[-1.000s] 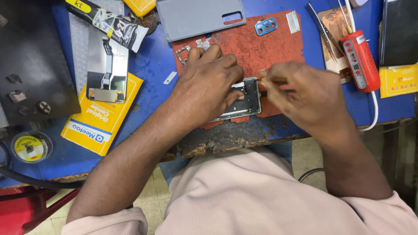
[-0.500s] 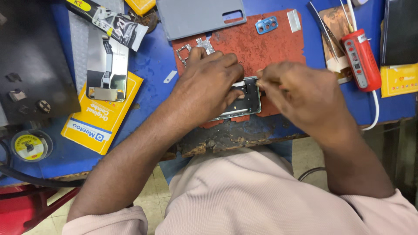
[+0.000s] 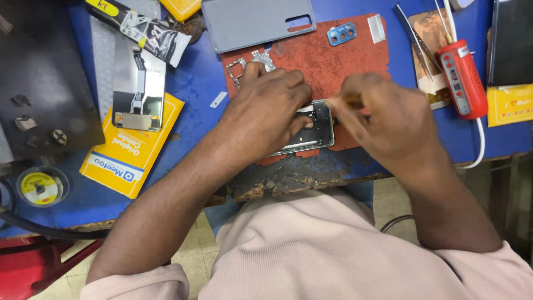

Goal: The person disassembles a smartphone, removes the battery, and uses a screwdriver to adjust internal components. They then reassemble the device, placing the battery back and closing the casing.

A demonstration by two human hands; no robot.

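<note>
The blue bench point(image 3: 194, 83) carried a worn red mat point(image 3: 333, 55) near the middle of its front edge, and nothing on either had shifted from the earlier frames. A grey phone back cover point(image 3: 258, 22) lay at the far edge, just beyond the mat. A phone screen panel point(image 3: 139, 89) rested partly on a yellow box point(image 3: 130, 150) toward the left side of the bench, and a red screwdriver point(image 3: 461, 78) lay toward the right side. The opened phone frame point(image 3: 316, 125) sat on the mat's near edge, where it had been a second ago. The left hand point(image 3: 266, 111) stayed pressed flat over that frame, its grip bent down onto it and covering most of it, as before. The right hand point(image 3: 383, 119) had moved slightly left, nearer to the frame's right end than a second earlier; its grip was pinched closed at the fingertips on a small brownish thing too hidden to name. A little blue camera bezel point(image 3: 341, 34) lay on the mat's far edge.
</note>
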